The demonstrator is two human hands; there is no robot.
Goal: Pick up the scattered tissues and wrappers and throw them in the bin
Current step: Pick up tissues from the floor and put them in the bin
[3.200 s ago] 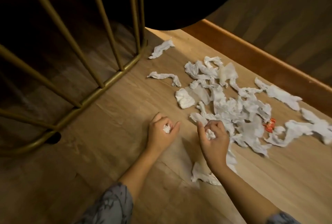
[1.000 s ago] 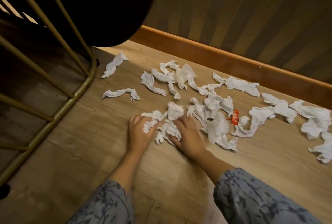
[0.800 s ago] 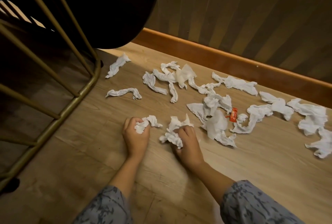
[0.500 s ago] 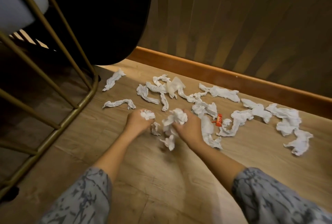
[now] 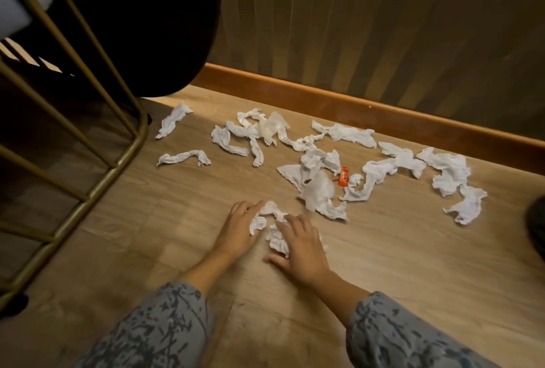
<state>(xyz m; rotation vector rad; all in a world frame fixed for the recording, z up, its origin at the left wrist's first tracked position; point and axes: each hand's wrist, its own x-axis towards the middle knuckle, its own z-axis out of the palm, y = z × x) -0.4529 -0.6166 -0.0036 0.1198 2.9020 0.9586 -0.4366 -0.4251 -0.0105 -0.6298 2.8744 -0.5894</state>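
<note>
Several crumpled white tissues point(image 5: 320, 161) lie scattered over the wooden floor point(image 5: 177, 220), with a small orange wrapper point(image 5: 343, 177) among them. My left hand point(image 5: 240, 229) and my right hand point(image 5: 302, 246) rest on the floor close together, both pressing on a wad of tissues point(image 5: 269, 224) bunched between them. The left hand's fingers curl around part of the wad; the right hand lies flatter over its other part. No bin is in view.
A gold metal frame of a chair or stool point(image 5: 97, 182) stands at the left, with a dark rounded object point(image 5: 141, 22) above it. A wooden skirting board point(image 5: 354, 111) and ribbed wall run behind the tissues. A dark object point(image 5: 536, 226) shows at the right edge.
My hands have gathered tissues from the near side of the pile into one wad, lifted it slightly, then set it back down on the floor nearer to me.
</note>
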